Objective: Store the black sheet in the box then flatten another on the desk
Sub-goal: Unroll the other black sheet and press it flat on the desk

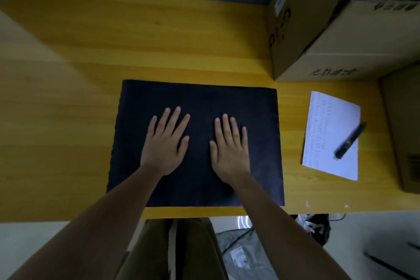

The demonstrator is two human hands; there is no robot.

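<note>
Both palms flat on black sheet point(197, 143), left hand point(164, 143) and right hand point(229, 150) side by side, fingers spread, nothing grasped (box point(302, 29) sits table's far right corner, right hand nearer).

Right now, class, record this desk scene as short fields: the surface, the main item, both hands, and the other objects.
surface: yellow wooden desk
main item: black rectangular sheet, lying flat near the front edge
left hand: open, palm down on sheet
right hand: open, palm down on sheet
far right: brown cardboard boxes
right of sheet: white written paper with dark pen on it
</note>
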